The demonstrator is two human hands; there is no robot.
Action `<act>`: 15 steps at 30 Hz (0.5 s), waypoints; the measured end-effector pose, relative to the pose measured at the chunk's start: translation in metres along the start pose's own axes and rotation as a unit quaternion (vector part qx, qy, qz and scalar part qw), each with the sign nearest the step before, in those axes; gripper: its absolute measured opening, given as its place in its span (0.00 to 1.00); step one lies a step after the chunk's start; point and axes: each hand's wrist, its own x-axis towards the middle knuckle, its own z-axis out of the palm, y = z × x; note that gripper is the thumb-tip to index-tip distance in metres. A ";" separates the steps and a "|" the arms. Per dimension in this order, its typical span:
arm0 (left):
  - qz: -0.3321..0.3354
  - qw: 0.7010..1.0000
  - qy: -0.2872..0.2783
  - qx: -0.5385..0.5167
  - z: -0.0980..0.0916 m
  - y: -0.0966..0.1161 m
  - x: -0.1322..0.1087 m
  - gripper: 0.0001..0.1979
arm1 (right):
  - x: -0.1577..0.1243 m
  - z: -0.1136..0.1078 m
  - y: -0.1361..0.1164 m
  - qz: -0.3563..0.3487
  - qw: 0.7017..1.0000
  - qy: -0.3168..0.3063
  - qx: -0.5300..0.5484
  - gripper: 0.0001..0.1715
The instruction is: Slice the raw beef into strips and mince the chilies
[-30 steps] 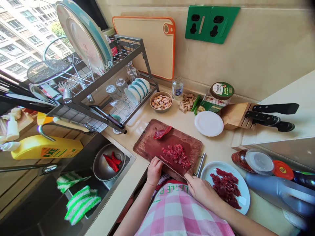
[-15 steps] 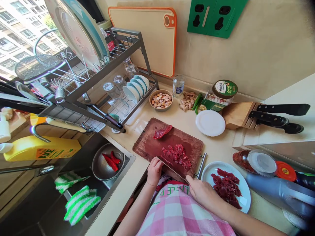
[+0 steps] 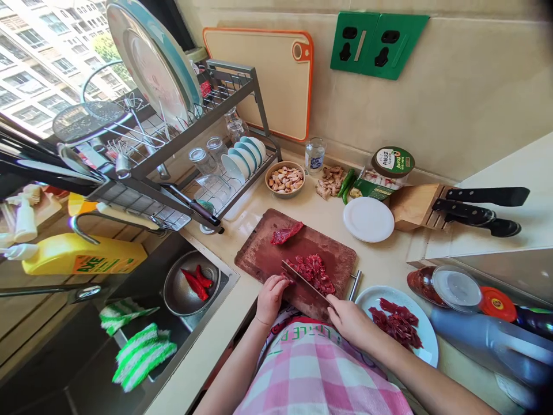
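A dark red wooden cutting board lies on the counter with a pile of chopped red meat and one uncut strip of meat farther back. My right hand grips the handle of a cleaver, whose blade rests against the near side of the pile. My left hand is curled at the board's near edge, fingertips beside the blade and the meat. A white plate with sliced meat sits right of the board.
A sink holds a metal bowl of red chillies and green-striped cloths. A dish rack stands at the left. Behind the board are a bowl of garlic, ginger, green chillies, a small white plate and a knife block. Bottles lie right.
The cleaver has moved forward from the board's near edge into the side of the meat pile. My left hand stays at the board's edge. The view shifted slightly.
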 end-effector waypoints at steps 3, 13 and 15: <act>-0.007 1.000 -0.023 0.009 -0.001 0.000 0.000 0.13 | -0.016 -0.001 0.006 0.014 1.000 0.011 -0.010 0.12; 0.007 1.000 0.000 0.012 0.000 0.001 0.002 0.13 | -0.023 0.001 -0.014 0.016 0.995 -0.033 -0.097 0.14; 0.001 1.000 -0.002 0.010 0.000 0.002 0.002 0.13 | -0.016 0.000 -0.019 0.016 0.994 -0.043 -0.101 0.14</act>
